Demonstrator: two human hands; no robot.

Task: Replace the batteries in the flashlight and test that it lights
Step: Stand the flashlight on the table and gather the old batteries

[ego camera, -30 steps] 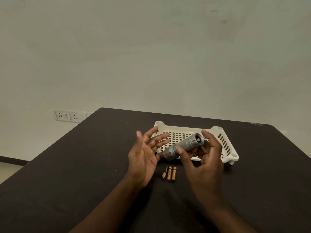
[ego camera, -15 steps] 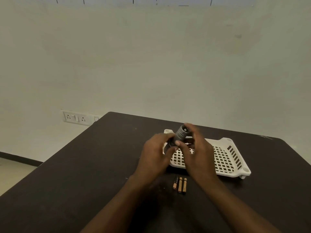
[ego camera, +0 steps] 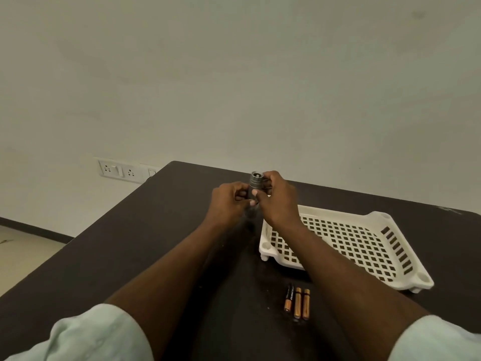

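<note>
Both hands grip flashlight (ego camera: 254, 184) upright near table's (ego camera: 130, 243) far edge | left hand (ego camera: 229, 201) curled on body, right hand (ego camera: 279, 196) on cap end | step: likely unscrewing | next: swap in three AAA batteries (ego camera: 297, 303) by near edge, beside tray (ego camera: 406, 230)

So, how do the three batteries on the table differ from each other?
The left battery is black at its far half and copper at the near end; the middle battery and right battery look all golden. All lie side by side on the table, apart from both hands.
</note>
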